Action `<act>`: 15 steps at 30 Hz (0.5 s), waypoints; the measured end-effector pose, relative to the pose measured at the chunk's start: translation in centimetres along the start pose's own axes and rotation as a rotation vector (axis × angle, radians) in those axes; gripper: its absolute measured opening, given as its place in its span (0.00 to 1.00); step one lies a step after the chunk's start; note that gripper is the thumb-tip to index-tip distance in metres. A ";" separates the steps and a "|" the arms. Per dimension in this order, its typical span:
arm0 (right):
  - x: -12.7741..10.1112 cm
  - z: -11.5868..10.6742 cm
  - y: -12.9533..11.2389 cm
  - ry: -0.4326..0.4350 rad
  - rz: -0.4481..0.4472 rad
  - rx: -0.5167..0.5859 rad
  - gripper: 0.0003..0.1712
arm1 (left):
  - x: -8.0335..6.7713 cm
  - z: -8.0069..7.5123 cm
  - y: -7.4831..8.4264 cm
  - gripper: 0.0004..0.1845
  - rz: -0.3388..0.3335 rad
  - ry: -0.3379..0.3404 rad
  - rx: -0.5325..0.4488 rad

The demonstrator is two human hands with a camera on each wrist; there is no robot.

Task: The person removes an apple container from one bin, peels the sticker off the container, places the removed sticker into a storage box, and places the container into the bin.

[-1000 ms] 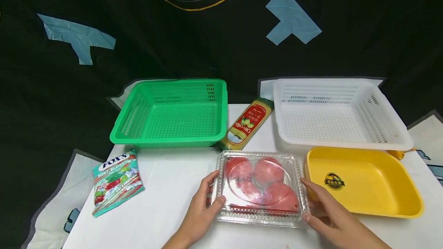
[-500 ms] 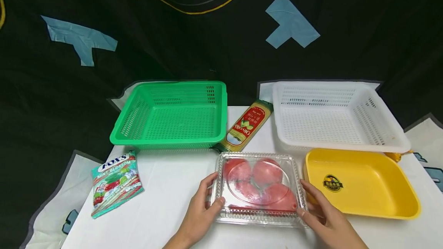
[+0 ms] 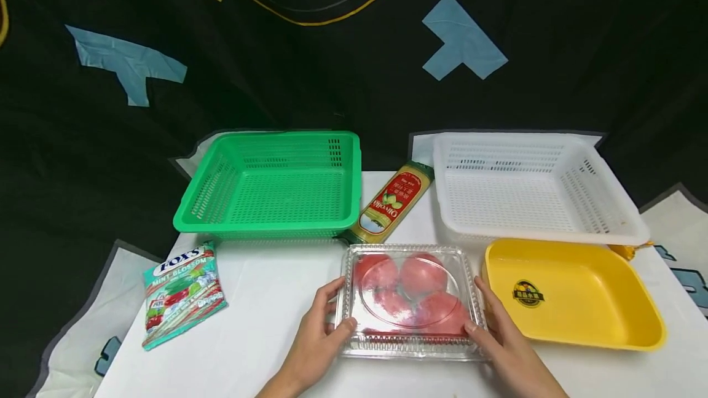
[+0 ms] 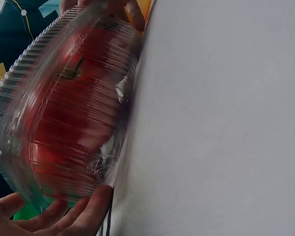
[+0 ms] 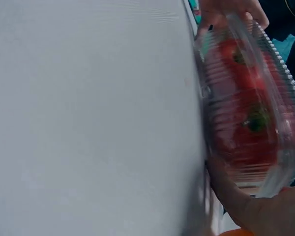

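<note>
A clear plastic clamshell box [image 3: 412, 339] of tomatoes [image 3: 423, 275] lies on the white table in the head view, lid closed. My left hand [image 3: 316, 339] grips its left side, thumb on the lid's rim and fingers along the wall. On the opposite side my right hand [image 3: 506, 339] holds the box the same way, its thumb at the near right corner. In the left wrist view, fingers [image 4: 91, 211] curl against the wall beside a tomato [image 4: 73, 108]. Green stems show on tomatoes [image 5: 253, 120] in the right wrist view. The box's underside is hidden.
Behind the box stand a green basket [image 3: 265, 227] and a white basket [image 3: 542, 235], with an Olivoilà packet [image 3: 393, 201] between them. A yellow tray [image 3: 575, 300] is right of the box. A Fox's candy bag [image 3: 184, 293] lies at the left.
My right hand has come in closer to the box, and its thumb has moved left onto the lid's rim. The left hand keeps its hold. The view has shifted slightly.
</note>
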State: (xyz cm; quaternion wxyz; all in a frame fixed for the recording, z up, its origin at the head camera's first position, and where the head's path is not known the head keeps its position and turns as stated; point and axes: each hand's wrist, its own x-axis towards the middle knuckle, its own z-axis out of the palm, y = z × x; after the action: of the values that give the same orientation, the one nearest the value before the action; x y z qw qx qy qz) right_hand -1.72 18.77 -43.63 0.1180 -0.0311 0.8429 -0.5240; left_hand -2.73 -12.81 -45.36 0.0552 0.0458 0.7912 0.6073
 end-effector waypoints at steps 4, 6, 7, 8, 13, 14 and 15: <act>-0.2 0.1 0.1 0.033 0.013 0.031 0.39 | -0.1 0.3 0.0 0.32 0.005 0.013 -0.040; -0.1 0.2 0.1 0.043 0.019 0.079 0.39 | -0.1 0.4 -0.1 0.32 0.012 0.029 -0.071; -0.1 0.2 0.1 0.049 0.025 0.109 0.40 | -0.2 0.4 -0.1 0.32 0.014 0.036 -0.090; -0.1 0.3 0.1 0.056 0.039 0.135 0.40 | -0.3 0.4 -0.1 0.33 0.016 0.042 -0.108; -0.2 0.7 -0.2 0.086 0.093 0.243 0.41 | -0.5 0.3 -0.2 0.34 0.042 0.048 -0.162; -0.2 0.7 -0.3 0.087 0.095 0.264 0.41 | -0.6 0.2 -0.2 0.34 0.054 0.051 -0.165; -0.2 0.8 -0.4 0.083 0.093 0.293 0.41 | -0.7 0.2 -0.2 0.34 0.069 0.052 -0.178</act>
State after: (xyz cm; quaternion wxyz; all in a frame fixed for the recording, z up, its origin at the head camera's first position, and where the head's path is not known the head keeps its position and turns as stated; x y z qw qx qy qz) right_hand -1.36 17.95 -43.55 0.1108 0.0472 0.7621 -0.6361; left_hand -2.04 -12.78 -45.54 0.0176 0.0525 0.7334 0.6776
